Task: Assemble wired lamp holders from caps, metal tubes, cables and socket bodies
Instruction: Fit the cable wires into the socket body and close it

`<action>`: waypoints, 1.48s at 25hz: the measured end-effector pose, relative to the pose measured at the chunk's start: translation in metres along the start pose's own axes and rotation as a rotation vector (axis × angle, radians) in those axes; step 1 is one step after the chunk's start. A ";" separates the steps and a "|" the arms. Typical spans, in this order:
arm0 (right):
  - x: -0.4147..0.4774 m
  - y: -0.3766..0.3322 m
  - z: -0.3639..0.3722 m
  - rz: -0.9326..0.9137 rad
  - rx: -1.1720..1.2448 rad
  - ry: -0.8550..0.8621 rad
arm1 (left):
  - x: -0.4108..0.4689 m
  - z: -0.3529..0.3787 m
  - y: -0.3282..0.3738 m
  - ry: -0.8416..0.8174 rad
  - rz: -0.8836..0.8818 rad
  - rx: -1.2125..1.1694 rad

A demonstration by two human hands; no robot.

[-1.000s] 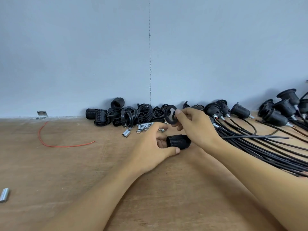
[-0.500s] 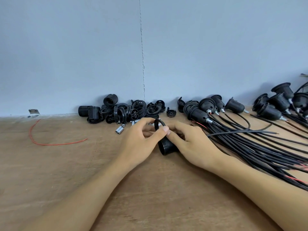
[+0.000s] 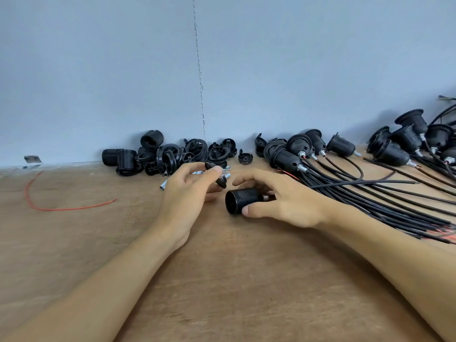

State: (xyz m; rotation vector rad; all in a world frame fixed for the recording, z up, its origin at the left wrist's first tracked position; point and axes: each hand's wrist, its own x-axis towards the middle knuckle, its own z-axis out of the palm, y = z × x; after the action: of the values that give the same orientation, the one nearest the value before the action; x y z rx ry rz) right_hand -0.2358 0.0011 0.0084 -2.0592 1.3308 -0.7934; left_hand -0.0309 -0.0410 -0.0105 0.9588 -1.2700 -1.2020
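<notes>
My right hand [image 3: 278,201] grips a black threaded socket body [image 3: 243,199] lying on its side on the wooden table [image 3: 222,280], thumb under it, fingers over it. A small metal tube end shows at the body's right, between my fingers. My left hand [image 3: 187,193] pinches a black ring [image 3: 219,177] between thumb and fingers, just up and left of the socket body and apart from it.
A heap of black socket parts [image 3: 170,156] lies along the wall, with loose metal tubes [image 3: 164,186] in front of it. Finished holders with black cables [image 3: 370,188] fan out on the right. A red wire [image 3: 61,208] lies at the left.
The ring has passed from my right hand to my left. My right hand took hold of the socket body, and the hands, together half a second ago, have drawn apart.
</notes>
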 end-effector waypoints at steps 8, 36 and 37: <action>0.002 0.012 0.004 -0.120 -0.179 0.287 | 0.000 -0.001 -0.001 -0.139 0.030 0.118; 0.002 0.011 0.007 -0.197 -0.300 0.369 | -0.012 0.000 0.011 -0.300 0.049 0.059; 0.002 0.011 0.007 -0.191 -0.301 0.365 | -0.012 0.001 0.011 -0.295 0.064 0.065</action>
State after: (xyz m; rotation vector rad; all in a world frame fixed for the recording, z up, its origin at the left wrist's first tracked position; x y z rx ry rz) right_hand -0.2360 -0.0038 -0.0039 -2.3863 1.5391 -1.1568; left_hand -0.0293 -0.0270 -0.0015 0.8001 -1.5693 -1.2918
